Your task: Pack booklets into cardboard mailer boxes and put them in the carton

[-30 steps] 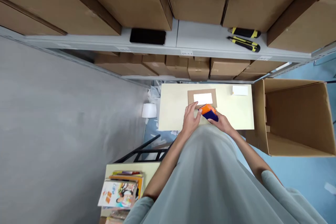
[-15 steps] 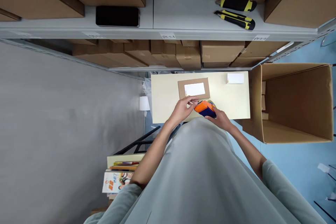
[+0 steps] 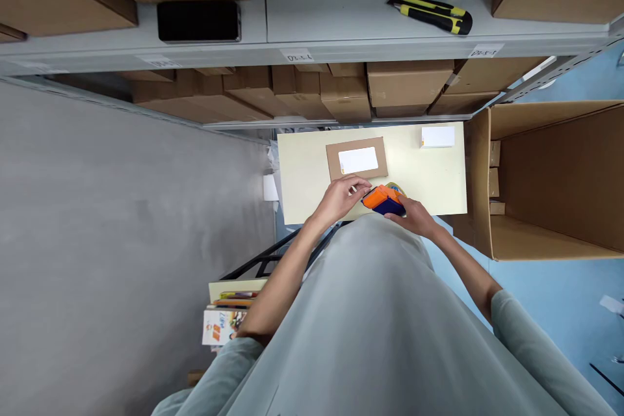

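Note:
My right hand is closed around the right end of an orange and dark blue tape dispenser, held just over the near edge of a cream tabletop. Behind the dispenser shows part of a round, yellowish roll, mostly hidden. The thumb and fingertips of my left hand come together at the dispenser's left end; whether they pinch anything is too small to see. Just beyond the left hand lies a flat brown cardboard box with a white label on top.
At the table's far right lies a small white stack of labels. A large open carton stands to the right, small boxes inside. Above the table, a grey shelf carries cartons, a black phone and two utility knives. Books sit lower left.
The view has shifted slightly, so the shelf sits higher in the picture. Both hands stay at the tape dispenser, whose pose is nearly the same.

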`<state>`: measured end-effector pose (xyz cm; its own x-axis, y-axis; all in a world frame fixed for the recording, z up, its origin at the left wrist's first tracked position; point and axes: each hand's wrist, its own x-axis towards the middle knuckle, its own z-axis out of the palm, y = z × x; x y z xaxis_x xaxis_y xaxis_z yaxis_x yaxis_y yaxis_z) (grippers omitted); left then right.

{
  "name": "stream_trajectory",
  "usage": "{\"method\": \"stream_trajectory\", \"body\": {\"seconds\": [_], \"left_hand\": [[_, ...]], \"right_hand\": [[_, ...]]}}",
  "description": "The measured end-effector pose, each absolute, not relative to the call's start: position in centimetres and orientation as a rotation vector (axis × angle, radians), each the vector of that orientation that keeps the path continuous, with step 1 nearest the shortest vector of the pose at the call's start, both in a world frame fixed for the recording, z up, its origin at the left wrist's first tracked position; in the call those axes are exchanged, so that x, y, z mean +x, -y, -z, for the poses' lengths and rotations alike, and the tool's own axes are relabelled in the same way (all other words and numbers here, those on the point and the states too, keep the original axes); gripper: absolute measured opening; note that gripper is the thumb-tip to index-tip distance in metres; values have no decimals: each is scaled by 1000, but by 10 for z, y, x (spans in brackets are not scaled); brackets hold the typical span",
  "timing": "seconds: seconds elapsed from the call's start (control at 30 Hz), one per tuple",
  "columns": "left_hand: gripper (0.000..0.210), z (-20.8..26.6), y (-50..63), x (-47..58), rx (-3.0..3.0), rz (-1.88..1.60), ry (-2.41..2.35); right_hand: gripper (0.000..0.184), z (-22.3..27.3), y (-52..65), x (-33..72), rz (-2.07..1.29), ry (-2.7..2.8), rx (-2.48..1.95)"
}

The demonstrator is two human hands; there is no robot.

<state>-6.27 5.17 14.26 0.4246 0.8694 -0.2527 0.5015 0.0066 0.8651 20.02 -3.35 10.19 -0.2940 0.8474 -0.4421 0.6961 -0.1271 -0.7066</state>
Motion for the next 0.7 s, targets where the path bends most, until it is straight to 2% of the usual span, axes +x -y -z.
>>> {"method": "stream_trajectory", "body": {"seconds": [0.47,0.7], "left_hand": [[28,-113,-2,-23,1526,-547,-1414],[29,-63,23,-35,1352,-792,-1702]], "right_hand": [[35,-112,49,245,-1390,2168,-1914],[37,-83,54,321,-1371,2275,-1949]]}}
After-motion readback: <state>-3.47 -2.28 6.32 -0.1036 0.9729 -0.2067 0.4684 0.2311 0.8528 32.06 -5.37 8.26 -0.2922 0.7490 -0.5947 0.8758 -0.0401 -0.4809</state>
